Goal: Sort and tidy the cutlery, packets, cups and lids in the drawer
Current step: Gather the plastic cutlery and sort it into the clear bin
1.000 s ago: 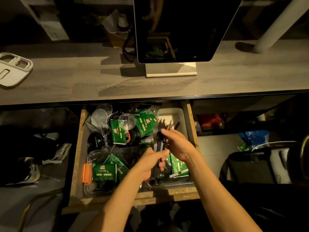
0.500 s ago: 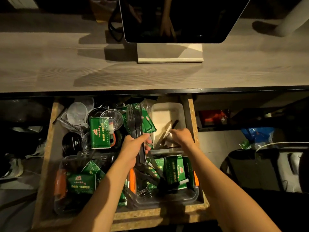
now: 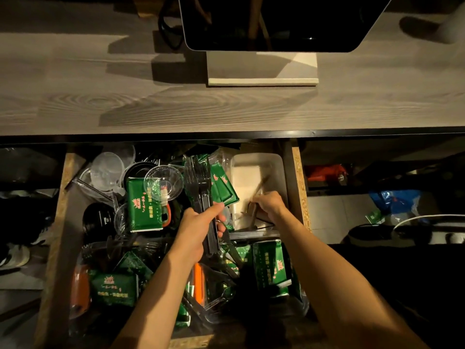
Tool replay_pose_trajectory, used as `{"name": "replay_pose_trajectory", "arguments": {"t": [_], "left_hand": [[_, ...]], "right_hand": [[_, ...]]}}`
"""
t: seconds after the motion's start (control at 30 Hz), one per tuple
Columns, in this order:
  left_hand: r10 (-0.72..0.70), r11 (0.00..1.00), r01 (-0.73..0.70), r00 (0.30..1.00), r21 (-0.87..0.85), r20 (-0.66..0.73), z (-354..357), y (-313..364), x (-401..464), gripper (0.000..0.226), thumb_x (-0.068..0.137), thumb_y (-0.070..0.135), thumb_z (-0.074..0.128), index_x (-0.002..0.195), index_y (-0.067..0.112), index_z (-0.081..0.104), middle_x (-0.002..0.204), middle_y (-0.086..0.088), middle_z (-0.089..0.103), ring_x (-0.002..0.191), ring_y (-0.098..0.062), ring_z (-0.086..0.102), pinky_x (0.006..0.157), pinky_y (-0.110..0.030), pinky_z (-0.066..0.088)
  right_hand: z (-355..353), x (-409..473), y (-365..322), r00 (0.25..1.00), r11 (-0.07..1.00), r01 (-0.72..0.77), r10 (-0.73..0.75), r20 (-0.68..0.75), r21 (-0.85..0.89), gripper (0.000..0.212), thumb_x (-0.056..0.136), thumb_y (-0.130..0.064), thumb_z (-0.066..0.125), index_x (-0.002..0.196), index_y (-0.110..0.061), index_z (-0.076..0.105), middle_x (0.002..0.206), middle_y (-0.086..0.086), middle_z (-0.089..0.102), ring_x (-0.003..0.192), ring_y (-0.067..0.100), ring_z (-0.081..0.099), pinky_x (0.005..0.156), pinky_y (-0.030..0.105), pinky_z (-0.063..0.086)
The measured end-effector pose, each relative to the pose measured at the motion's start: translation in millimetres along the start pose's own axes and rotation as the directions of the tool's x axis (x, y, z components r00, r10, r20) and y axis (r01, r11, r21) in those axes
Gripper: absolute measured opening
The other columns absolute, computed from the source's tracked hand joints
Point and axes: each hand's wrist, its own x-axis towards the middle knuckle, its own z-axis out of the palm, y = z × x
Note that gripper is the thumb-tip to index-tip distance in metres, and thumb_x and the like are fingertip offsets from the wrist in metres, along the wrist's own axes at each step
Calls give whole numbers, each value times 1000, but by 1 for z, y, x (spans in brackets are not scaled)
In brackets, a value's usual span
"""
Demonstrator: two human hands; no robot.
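The open wooden drawer [image 3: 298, 187] is crowded with green packets [image 3: 144, 210], clear plastic cups [image 3: 107, 171], clear lids [image 3: 163, 182] and black lids [image 3: 99, 219]. My left hand [image 3: 198, 227] grips a bundle of black plastic forks [image 3: 200, 183], tines pointing away from me, over the drawer's middle. My right hand [image 3: 269, 206] reaches into the white tray [image 3: 281, 177] at the back right and closes its fingers on thin brown sticks [image 3: 254, 215] lying there. Clear containers [image 3: 299, 308] near the front hold more packets and black cutlery.
A grey wood-grain countertop [image 3: 125, 96] runs above the drawer, with a dark screen [image 3: 276, 21] on a pale stand [image 3: 261, 81]. Orange items [image 3: 80, 285] lie in the front containers. Right of the drawer, a dark shelf holds red and blue objects [image 3: 395, 200].
The view has tilted slightly lower and closer. My left hand keeps the fork bundle roughly in place. My right hand has settled onto the brown sticks in the white tray.
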Motion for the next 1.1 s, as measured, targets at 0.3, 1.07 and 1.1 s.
{"name": "replay_pose_trajectory", "arguments": {"t": [0.3,1.07,1.1], "left_hand": [[-27,999,28,999,-16,46,4,7,-9,16,93,11,67,83,0,61,60,-9,56,48,-20,56,44,-28,47],[-207,976,218,875,24,438,42,14,-72,23,99,16,49,105,4,68,72,-6,68,55,-16,61,50,-25,51],[-209,973,230,860,11,465,43,13,-74,24,99,16,48,104,4,68,71,-6,66,54,-17,61,50,-26,51]], "right_hand": [[-17,-62,-30,968,875,219,-251,17,432,17,101,-12,49,100,-6,65,53,1,53,39,11,46,41,21,38],[-60,-172,-30,862,749,59,-371,344,659,30,105,-28,39,126,-24,60,94,6,69,55,12,48,45,21,42],[-62,-172,-28,851,736,70,-397,345,673,29,105,-25,41,127,-23,59,94,7,69,52,12,47,44,21,43]]}}
